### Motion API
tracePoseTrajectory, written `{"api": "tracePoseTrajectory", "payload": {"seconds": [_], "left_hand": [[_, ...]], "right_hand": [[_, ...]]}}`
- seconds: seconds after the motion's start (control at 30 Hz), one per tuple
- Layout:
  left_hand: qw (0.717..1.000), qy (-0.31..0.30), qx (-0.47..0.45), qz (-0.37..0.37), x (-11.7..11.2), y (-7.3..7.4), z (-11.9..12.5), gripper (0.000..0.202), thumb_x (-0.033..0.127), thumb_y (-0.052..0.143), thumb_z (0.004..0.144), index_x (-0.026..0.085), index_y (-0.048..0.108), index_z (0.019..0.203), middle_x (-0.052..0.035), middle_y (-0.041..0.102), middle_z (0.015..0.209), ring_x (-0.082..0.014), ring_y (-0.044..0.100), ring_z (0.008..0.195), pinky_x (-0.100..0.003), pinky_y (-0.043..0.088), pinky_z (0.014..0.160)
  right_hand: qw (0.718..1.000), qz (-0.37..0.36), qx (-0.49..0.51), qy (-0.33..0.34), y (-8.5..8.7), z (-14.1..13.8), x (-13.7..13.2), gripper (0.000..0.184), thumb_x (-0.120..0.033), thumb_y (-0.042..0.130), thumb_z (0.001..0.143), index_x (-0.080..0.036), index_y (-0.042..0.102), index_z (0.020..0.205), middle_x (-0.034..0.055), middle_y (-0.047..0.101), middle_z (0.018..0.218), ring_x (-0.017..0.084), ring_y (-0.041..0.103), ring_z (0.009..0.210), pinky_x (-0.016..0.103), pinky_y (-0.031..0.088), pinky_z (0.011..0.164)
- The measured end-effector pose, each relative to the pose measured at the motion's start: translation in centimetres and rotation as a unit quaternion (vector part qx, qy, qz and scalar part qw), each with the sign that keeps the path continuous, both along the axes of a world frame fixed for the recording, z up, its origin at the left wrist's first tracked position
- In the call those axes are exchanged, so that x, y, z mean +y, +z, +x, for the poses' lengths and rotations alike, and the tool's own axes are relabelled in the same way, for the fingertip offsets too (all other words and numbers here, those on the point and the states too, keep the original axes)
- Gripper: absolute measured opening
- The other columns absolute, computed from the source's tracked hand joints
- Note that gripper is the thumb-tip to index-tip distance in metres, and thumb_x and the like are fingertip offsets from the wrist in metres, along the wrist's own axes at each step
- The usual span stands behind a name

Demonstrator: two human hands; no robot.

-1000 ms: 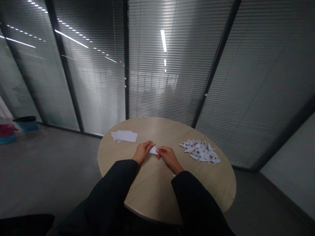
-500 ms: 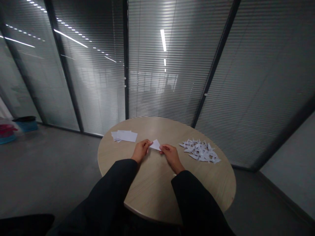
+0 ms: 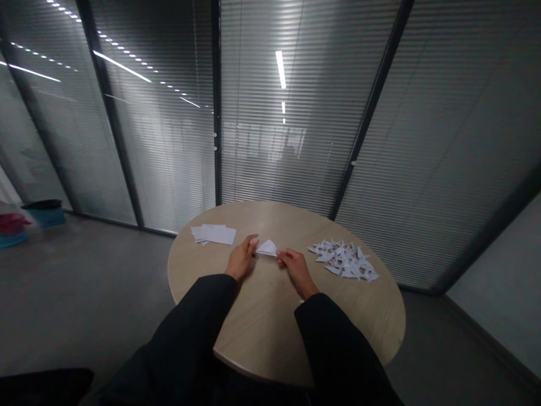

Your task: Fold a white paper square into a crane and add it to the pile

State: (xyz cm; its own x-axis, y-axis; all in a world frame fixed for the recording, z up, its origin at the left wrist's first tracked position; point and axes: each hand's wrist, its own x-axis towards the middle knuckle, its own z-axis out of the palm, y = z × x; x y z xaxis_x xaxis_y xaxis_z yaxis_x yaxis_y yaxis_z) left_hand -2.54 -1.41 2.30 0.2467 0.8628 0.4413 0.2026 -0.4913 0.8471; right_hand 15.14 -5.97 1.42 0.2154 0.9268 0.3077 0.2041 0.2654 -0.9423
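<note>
A small white folded paper [image 3: 267, 248] lies at the middle of a round wooden table [image 3: 270, 327]. My left hand [image 3: 241, 259] pinches its left end with the fingertips. My right hand [image 3: 293, 267] pinches its right end, fingers curled. The paper looks like a flattened triangle raised a little off the tabletop. Both my arms are in black sleeves.
A stack of flat white paper sheets [image 3: 213, 233] sits at the table's far left. A heap of several folded white paper pieces [image 3: 344, 260] lies at the right. Glass partitions with blinds stand behind the table. Blue and red tubs [image 3: 25, 220] are on the floor far left.
The paper has moved slightly farther from me and been opened or turned between my fingers into a wider pointed shape. My hands have spread a little apart.
</note>
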Motion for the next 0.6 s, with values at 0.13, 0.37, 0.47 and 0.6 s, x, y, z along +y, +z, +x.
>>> {"api": "tracePoseTrajectory", "payload": {"seconds": [0.13, 0.37, 0.47, 0.6], "left_hand": [[0.997, -0.049, 0.000, 0.063, 0.1, -0.4, 0.4, 0.049, 0.037, 0.062, 0.076, 0.022, 0.055, 0.122, -0.0116, 0.056, 0.120, -0.0229, 0.052, 0.109, -0.030, 0.045, 0.079], [0.985, -0.158, -0.057, -0.051, 0.6, -1.0, 1.1, 0.045, 0.035, 0.067, 0.071, 0.013, 0.061, 0.110, -0.0128, 0.064, 0.105, -0.0194, 0.060, 0.087, -0.030, 0.047, 0.073], [0.973, -0.169, -0.118, -0.103, 0.5, -0.6, 1.1, 0.050, 0.042, 0.069, 0.067, 0.012, 0.061, 0.107, -0.0127, 0.064, 0.104, -0.0186, 0.059, 0.084, -0.028, 0.047, 0.067], [0.957, -0.147, -0.185, -0.167, 0.6, -0.4, 1.0, 0.051, 0.054, 0.068, 0.064, 0.010, 0.064, 0.090, -0.0091, 0.065, 0.086, -0.0176, 0.059, 0.077, -0.027, 0.047, 0.064]], "right_hand": [[1.000, 0.008, -0.017, -0.018, 0.5, -0.1, -0.4, 0.037, -0.052, 0.063, 0.068, -0.017, 0.057, 0.056, -0.0021, 0.052, 0.048, 0.012, 0.048, 0.049, 0.024, 0.037, 0.052], [1.000, 0.005, -0.011, 0.006, 0.9, -0.4, -0.7, 0.040, -0.056, 0.063, 0.067, -0.018, 0.057, 0.057, -0.0026, 0.052, 0.048, 0.013, 0.049, 0.049, 0.025, 0.035, 0.053], [1.000, 0.003, -0.008, 0.011, 0.9, -0.3, -0.6, 0.040, -0.056, 0.064, 0.067, -0.018, 0.057, 0.057, -0.0027, 0.052, 0.048, 0.012, 0.048, 0.048, 0.025, 0.035, 0.052], [0.999, 0.008, -0.036, 0.006, 0.4, -0.2, -0.2, 0.039, -0.054, 0.063, 0.069, -0.019, 0.054, 0.055, -0.0030, 0.050, 0.047, 0.012, 0.047, 0.048, 0.024, 0.034, 0.051]]}}
